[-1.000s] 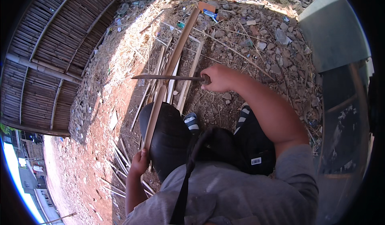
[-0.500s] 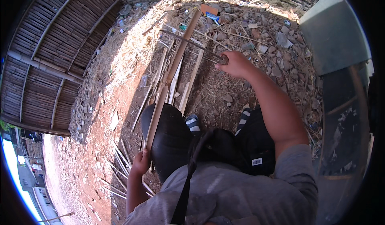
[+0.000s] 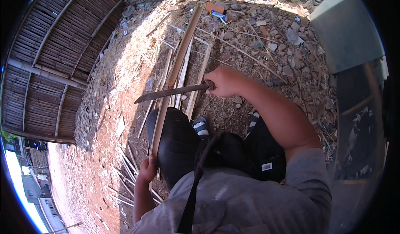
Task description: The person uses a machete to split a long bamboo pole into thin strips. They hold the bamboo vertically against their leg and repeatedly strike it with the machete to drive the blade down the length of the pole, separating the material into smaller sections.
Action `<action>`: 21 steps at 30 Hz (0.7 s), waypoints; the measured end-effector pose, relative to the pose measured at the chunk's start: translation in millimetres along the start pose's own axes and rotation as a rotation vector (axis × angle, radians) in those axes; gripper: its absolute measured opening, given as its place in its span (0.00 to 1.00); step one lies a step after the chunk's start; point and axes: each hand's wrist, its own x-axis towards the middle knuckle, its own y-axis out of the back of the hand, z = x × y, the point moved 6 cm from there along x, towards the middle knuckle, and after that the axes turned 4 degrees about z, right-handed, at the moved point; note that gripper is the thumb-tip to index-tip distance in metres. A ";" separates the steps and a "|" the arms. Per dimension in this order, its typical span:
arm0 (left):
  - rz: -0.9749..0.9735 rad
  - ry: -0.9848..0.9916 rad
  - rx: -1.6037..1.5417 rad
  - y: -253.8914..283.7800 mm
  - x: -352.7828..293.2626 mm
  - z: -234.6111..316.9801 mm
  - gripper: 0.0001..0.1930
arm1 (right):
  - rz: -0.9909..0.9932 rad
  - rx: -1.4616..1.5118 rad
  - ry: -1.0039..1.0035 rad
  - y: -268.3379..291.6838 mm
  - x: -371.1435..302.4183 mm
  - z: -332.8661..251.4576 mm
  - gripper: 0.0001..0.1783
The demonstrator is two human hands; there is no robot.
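A long split bamboo strip runs from beside my left leg away toward the rubble, crossing my left thigh. Its near end is in my left hand, with the fingers closed around it. My right hand grips the handle of a machete. The dark blade points left and lies across the bamboo strip just beyond my knee; whether it touches the strip I cannot tell. Several other bamboo strips lie on the ground beneath and beside the long one.
More thin bamboo strips lie on the dirt left of my leg. A woven bamboo wall stands at the left. Stones and litter cover the ground ahead right, near a greenish panel. My sandalled feet are below.
My right hand has brought the machete nearer and to the left, so its blade now crosses the strip close to my knee. My left hand stays on the strip's near end.
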 end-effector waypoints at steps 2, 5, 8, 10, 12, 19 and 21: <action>0.016 0.006 0.039 0.4 0.5 1.3 0.34 | 0.024 0.054 -0.075 9.7 -2.0 13.9 0.22; 0.059 -0.032 0.087 1.1 1.1 2.1 0.35 | 0.119 0.133 -0.251 29.0 -3.3 53.4 0.27; 0.066 -0.039 0.091 0.8 1.1 3.9 0.35 | 0.224 0.181 -0.369 41.8 -10.9 86.5 0.32; 0.054 -0.028 0.078 -0.1 1.1 9.4 0.35 | 0.280 0.170 -0.369 38.3 -10.5 95.6 0.34; 0.040 -0.021 0.062 -2.6 0.9 16.3 0.35 | 0.329 0.125 -0.319 27.6 -8.9 99.7 0.35; 0.010 0.002 0.002 -0.4 3.2 0.5 0.34 | -0.030 0.071 -0.052 -8.9 -0.6 12.1 0.20; 0.003 0.005 -0.008 1.8 4.6 -11.0 0.33 | -0.089 0.051 0.003 -13.8 1.4 -2.8 0.18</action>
